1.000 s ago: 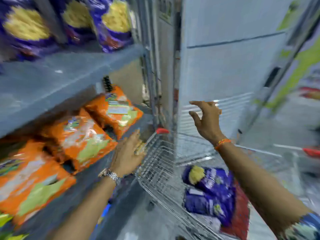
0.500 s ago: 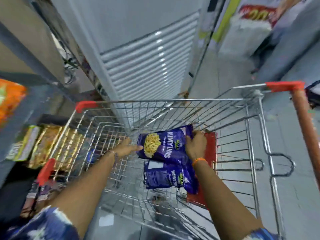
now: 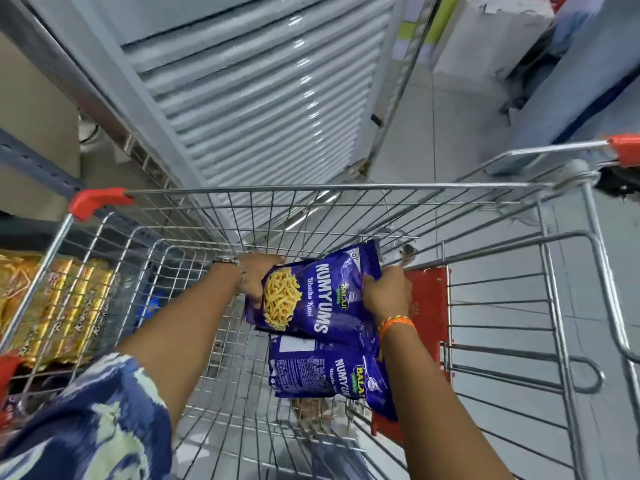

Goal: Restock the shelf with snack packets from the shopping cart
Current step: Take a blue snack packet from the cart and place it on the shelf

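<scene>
Inside the wire shopping cart (image 3: 311,188) I hold a purple Numyums snack packet (image 3: 320,292) between both hands. My left hand (image 3: 254,277) grips its left edge, by the yellow sticks picture. My right hand (image 3: 388,294), with an orange thread on the wrist, grips its right edge. A second purple Numyums packet (image 3: 322,370) lies below it on the cart's bottom, back side up. The shelf shows only at the left edge.
A red plastic flap (image 3: 427,306) stands at the cart's right inner wall. Gold snack packets (image 3: 59,306) lie on a low shelf to the left, seen through the wire. A white louvred cabinet (image 3: 249,98) stands ahead. Tiled floor extends to the right.
My view swung from the shelf down into the cart. Both hands went from the shelf side into the cart and closed on the top purple packet, which now tilts upward.
</scene>
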A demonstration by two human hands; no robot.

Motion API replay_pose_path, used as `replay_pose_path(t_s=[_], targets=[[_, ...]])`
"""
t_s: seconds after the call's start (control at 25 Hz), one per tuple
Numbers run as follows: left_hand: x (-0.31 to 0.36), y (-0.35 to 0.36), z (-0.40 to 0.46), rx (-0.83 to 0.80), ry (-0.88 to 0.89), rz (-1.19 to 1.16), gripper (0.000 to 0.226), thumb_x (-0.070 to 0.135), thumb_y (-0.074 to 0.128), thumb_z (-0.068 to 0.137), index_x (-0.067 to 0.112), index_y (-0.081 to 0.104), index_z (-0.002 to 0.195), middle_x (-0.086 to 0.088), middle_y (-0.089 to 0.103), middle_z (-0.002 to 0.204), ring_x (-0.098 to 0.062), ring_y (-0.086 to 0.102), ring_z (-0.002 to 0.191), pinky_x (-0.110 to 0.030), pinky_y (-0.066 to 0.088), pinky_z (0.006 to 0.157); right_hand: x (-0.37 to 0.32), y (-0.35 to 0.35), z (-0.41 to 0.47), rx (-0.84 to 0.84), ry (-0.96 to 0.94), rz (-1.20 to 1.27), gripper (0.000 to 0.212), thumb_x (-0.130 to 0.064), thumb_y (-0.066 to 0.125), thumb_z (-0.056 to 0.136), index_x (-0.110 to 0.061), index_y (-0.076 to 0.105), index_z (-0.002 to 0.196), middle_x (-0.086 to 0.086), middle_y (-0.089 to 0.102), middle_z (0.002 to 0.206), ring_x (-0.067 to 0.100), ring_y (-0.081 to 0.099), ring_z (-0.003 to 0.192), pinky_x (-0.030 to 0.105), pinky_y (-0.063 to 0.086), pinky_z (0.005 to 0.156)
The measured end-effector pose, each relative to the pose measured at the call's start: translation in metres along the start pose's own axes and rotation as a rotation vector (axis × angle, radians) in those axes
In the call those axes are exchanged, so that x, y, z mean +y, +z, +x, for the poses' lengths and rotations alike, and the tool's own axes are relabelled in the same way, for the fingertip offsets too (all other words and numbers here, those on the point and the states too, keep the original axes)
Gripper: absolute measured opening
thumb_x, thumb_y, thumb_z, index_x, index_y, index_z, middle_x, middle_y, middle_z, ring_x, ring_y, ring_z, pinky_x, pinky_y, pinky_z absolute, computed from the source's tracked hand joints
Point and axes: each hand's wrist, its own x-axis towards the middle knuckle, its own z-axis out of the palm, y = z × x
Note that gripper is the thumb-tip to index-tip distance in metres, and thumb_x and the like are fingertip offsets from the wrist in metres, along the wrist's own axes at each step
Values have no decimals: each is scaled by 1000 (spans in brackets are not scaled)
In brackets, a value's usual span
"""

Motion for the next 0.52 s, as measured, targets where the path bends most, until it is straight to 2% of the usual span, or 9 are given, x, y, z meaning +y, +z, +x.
replay_pose_path(t_s=[0.12,0.16,0.24,0.32,0.4,0.52], targets=[[-16,5,-14,15,-49,-23,94,40,97,26,23,68,114,1,70,107,-22,66,105,-33,56,91,-8,11,-6,40,-130,54,19,-28,64,95,-10,67,89,22,71,94,42,66,95,31,37,67],[-21,10,-23,54,-60,-84,95,41,98,23,23,69,111,3,70,106,-20,67,104,-33,56,90,-14,14,-9,53,-174,65,22,-29,62,96,-14,62,80,20,69,85,41,65,90,32,35,64],[-29,23,-46,126,-72,-259,103,40,99,23,23,65,118,6,70,113,-17,66,108,-36,54,96,-29,19,-20,82,-259,53,31,-31,57,99,-20,51,72,11,62,74,40,63,81,32,33,58],[-30,36,-75,154,-74,-389,109,35,102,26,22,60,126,6,69,122,-16,65,114,-41,53,101,-43,22,-35,124,-346,8,31,-35,53,101,-20,54,73,10,67,75,37,63,78,34,38,58],[-26,41,-108,186,-80,-443,116,39,102,27,23,55,131,9,67,127,-14,64,119,-41,50,105,-57,19,-57,171,-443,-27,29,-39,50,101,-20,63,83,10,73,81,35,65,79,37,45,63],[-18,36,-171,277,-126,-414,117,62,96,21,36,54,127,19,67,123,-4,65,114,-36,53,102,-85,4,-98,244,-586,17,29,-42,48,100,-21,68,93,7,75,83,33,67,81,39,51,69]])
